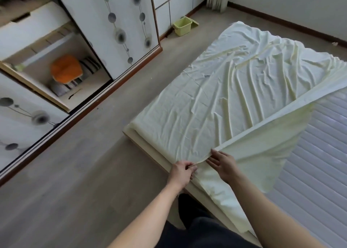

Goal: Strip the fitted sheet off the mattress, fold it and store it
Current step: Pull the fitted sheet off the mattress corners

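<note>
Fitted sheet (234,89), pale yellow: folded over the left part of the mattress (319,153), right part bare; left hand (181,172) pinches the near fold edge to anchor it, right hand (223,165) lies flat, fingers apart, apparently aligning both layers.

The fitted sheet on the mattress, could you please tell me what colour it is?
The fitted sheet is plain pale yellow, seen in the head view.
</note>
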